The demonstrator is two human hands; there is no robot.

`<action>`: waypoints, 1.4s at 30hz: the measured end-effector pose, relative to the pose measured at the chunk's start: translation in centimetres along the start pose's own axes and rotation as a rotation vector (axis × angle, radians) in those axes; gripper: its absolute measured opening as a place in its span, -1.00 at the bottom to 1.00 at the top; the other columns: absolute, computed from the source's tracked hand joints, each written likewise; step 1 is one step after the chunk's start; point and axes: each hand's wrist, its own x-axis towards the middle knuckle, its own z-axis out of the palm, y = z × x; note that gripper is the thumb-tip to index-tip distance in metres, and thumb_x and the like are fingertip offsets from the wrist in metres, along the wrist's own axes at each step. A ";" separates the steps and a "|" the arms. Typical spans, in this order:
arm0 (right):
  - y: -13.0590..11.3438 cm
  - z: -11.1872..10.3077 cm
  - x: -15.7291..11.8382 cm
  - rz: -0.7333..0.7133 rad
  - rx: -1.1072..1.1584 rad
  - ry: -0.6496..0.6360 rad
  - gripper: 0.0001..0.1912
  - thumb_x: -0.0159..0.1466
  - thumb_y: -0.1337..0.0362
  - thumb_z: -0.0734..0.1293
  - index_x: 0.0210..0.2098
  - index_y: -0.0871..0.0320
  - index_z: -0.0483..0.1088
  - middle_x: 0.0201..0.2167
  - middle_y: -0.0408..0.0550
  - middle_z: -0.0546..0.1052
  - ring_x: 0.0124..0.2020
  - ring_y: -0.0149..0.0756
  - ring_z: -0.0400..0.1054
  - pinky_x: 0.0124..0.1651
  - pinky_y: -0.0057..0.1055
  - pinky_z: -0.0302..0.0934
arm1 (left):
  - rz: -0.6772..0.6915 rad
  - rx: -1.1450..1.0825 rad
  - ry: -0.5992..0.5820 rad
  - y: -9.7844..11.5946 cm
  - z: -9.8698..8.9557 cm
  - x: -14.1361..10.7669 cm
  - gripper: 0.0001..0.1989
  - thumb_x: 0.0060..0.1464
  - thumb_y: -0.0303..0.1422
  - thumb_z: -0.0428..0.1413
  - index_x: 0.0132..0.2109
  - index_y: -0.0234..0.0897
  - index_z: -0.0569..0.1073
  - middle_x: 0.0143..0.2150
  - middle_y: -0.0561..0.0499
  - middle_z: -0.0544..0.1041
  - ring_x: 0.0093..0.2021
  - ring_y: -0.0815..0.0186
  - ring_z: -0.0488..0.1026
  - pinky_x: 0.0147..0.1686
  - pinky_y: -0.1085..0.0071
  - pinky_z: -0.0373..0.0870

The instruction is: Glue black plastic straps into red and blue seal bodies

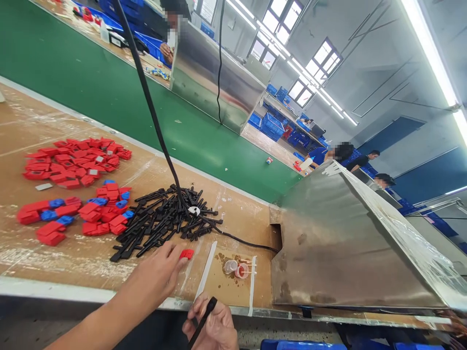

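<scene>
Holding a black strip [203,322] pinched in its fingers, the right hand [213,326] sat at the near tabletop [91,262] edge. Left hand [160,274] reached forward, grip closed on a small red piece [187,253] at its fingertips. Two small cups [236,269] stood just right of it, on stained cardboard. Beyond: black strip pile [160,221], still large. Left of it, a small cluster of red-and-blue joined parts [73,216]; farther back, loose red pieces [75,161]. Judging by the piles, most of the work was left. Green conveyor belt [109,82] ran behind.
</scene>
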 end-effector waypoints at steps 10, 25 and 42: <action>0.4 0.5 0.2 0.068 -0.008 -0.086 -0.60 -0.08 0.02 0.76 -0.44 0.19 0.72 -0.45 -0.09 0.45 -0.49 -0.47 0.22 -0.44 -0.55 0.20 | -0.073 -0.005 -0.179 1.5 -0.9 1.5 -0.69 0.36 -0.50 -0.08 0.10 -0.44 0.49 0.16 -0.51 0.52 0.14 -0.37 0.62 0.07 -0.18 0.50; 0.3 0.0 0.2 0.025 -0.011 0.167 -0.47 -0.05 -0.07 0.77 -0.38 0.18 0.59 -0.57 -0.16 0.55 -0.69 -0.64 0.15 -0.64 -0.71 0.05 | -0.256 -1.453 -0.286 0.1 2.1 -1.8 -0.16 -0.35 0.25 0.51 -0.05 -0.29 0.72 -0.24 -0.14 0.72 -0.26 0.11 0.50 -0.31 0.34 0.37; 0.7 0.2 -0.7 -0.173 -0.503 0.239 -0.35 0.03 -0.31 0.62 -0.34 0.17 0.54 -0.66 -0.25 0.39 -0.72 -0.53 0.10 -0.71 -0.59 0.13 | -0.105 -1.383 -0.225 0.3 3.6 -3.7 -0.26 -0.06 0.32 0.32 -0.02 -0.21 0.74 -0.34 -0.06 0.66 -0.42 0.22 0.42 -0.41 0.37 0.48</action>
